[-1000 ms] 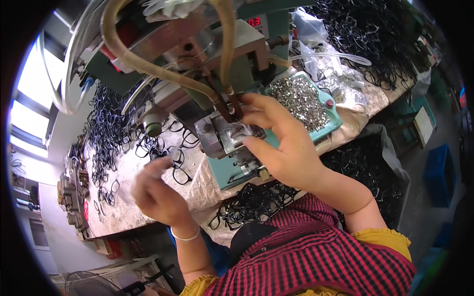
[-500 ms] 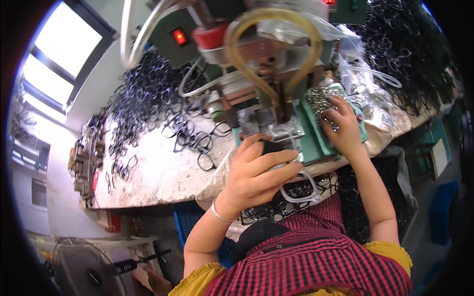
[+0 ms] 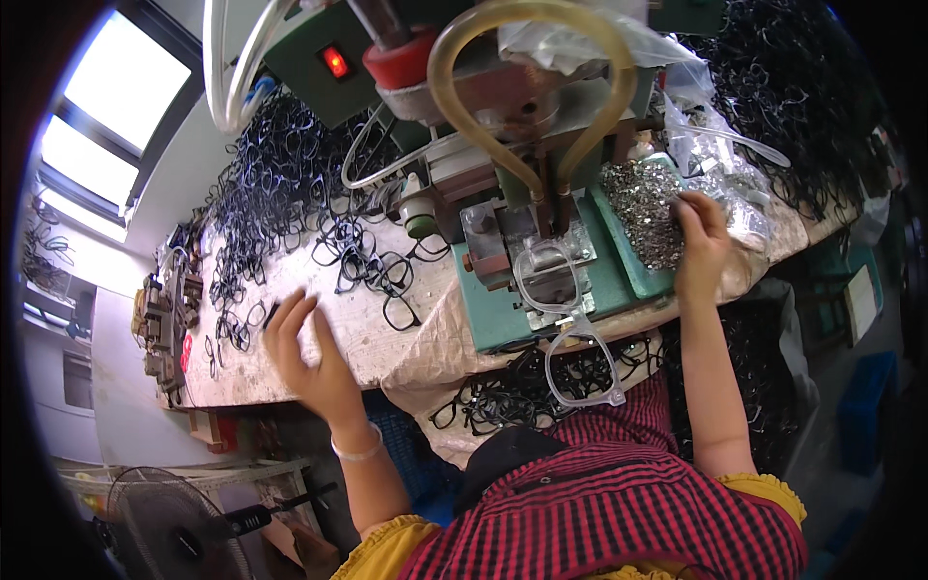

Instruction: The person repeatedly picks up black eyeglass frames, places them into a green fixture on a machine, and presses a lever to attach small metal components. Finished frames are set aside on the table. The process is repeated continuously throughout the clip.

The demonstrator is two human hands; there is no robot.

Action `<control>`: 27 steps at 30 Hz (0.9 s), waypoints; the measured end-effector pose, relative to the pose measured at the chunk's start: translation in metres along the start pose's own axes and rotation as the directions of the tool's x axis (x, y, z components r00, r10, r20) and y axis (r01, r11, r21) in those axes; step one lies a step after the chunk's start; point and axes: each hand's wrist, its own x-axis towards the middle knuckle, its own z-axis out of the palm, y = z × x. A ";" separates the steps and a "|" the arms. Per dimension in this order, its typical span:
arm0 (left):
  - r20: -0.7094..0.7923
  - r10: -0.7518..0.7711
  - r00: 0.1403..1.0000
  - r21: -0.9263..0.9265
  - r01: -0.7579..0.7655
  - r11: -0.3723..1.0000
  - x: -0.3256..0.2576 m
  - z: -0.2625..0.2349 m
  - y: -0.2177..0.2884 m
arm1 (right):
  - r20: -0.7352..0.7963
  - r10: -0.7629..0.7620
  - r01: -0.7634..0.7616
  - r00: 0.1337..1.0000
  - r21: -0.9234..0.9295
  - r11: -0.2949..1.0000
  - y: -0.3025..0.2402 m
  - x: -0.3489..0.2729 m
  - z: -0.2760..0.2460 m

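Observation:
A clear eyeglass frame (image 3: 583, 367) lies on the metal plate of a green bench machine (image 3: 503, 329). One of its rims sits below the machine's two dark prongs; the other hangs over the front edge. Off to the left, above the tabletop, my left hand (image 3: 314, 362) is open, thumb and fingers apart, slightly blurred. A dark bit shows by its fingertips; I cannot tell what it is. At the right edge of a green tray (image 3: 619, 253) of small metal parts (image 3: 646, 213), my right hand (image 3: 704, 246) has its fingers curled together, their contents hidden.
Dark eyeglass frames (image 3: 353, 256) pile up on the left of the table (image 3: 290, 362), with another heap (image 3: 793, 106) at back right. Clear plastic bags (image 3: 730, 179) lie beyond the tray. A thick yellowish hose (image 3: 440, 87) loops over the machine. A fan (image 3: 179, 532) stands lower left.
My left hand has moved left, away from the clear eyeglass frame, which stays on the machine. My right hand has drawn back from the metal parts toward the tray's right edge.

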 end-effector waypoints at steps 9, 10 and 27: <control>0.277 0.032 0.960 0.310 -0.120 0.943 -0.031 0.122 -0.103 | 0.160 -0.155 0.198 0.975 -0.301 0.933 -0.021 -0.005 0.013; 0.248 0.027 0.968 0.279 -0.098 0.955 -0.032 0.116 -0.097 | 0.161 -0.219 0.266 0.962 -0.394 0.880 -0.020 -0.010 -0.001; 0.298 -0.243 0.923 -0.620 0.381 0.686 -0.032 0.073 0.004 | 0.525 -0.015 0.006 0.851 0.019 1.000 -0.086 -0.028 0.086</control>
